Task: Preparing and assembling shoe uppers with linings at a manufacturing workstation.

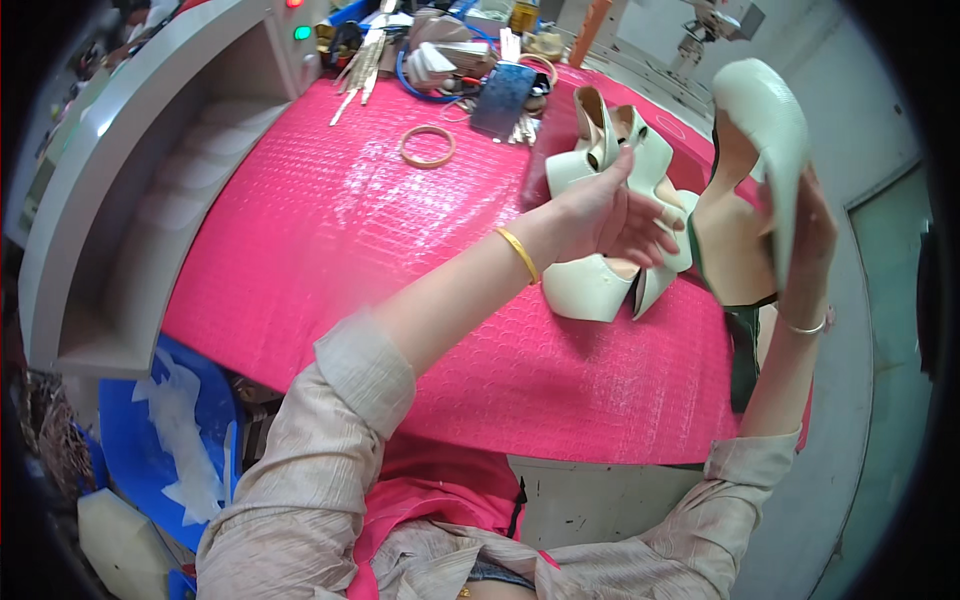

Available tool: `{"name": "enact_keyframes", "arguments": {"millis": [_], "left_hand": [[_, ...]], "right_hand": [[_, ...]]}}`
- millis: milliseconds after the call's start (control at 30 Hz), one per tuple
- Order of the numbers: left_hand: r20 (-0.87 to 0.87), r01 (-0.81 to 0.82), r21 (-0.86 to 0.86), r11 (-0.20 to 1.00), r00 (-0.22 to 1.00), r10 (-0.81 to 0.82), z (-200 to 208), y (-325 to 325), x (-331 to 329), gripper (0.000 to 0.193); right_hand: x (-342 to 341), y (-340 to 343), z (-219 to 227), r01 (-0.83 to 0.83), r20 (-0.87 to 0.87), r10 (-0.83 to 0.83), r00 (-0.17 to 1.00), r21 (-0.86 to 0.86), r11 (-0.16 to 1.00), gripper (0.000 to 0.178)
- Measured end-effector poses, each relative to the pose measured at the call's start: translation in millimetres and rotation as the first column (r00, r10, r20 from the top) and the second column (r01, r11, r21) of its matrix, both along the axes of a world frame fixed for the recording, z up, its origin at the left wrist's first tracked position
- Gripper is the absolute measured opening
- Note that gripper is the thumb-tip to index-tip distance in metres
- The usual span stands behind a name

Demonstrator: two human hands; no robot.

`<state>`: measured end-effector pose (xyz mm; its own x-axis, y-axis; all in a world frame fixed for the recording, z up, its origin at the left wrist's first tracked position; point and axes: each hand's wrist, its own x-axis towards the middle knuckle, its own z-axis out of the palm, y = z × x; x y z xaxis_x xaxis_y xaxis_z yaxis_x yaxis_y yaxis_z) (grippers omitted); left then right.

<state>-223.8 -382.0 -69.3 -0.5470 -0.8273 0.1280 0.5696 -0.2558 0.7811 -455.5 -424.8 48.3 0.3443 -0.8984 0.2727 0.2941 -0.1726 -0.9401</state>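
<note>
My right hand (812,228) is raised at the right, its fingers wrapped round a cream-white shoe upper (768,95) with a tan lining. The upper stands on end above the right edge of the pink-covered table. My left hand (622,212), with a gold bangle at the wrist, reaches across to a loose pile of similar cream shoe uppers (590,287). Its fingers are apart with nothing held in them, over the middle of the pile. Whether the fingertips touch the uppers I cannot tell. Parts of the pile are hidden behind this hand.
A grey arched machine (110,165) with an open bay and a green lit button stands at the left. On the pink table cover (300,240) lies a tape roll (427,146). Scraps and tools crowd the far edge. A blue bin (125,420) sits below left.
</note>
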Motion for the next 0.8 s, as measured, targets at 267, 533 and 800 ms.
{"name": "enact_keyframes", "arguments": {"millis": [267,533,800], "left_hand": [[-0.31,0.02,0.069,0.997,0.951,0.003,-44.4,64.5,118.1,0.079],[0.784,0.213,0.018,0.977,0.603,-0.146,-17.6,148.5,145.8,0.03],[0.099,-0.338,-0.116,0.934,0.932,0.349,-26.5,251.7,133.7,0.038]], "right_hand": [[129.8,133.7,-36.9,-0.914,-0.941,-0.065,0.332,-0.338,0.224,0.007],[143.5,192.7,-66.5,-0.928,-0.881,-0.292,0.371,-0.359,-0.098,0.014],[115.7,156.9,-148.7,-0.362,-0.195,0.358,0.913,0.015,0.932,0.072]]}}
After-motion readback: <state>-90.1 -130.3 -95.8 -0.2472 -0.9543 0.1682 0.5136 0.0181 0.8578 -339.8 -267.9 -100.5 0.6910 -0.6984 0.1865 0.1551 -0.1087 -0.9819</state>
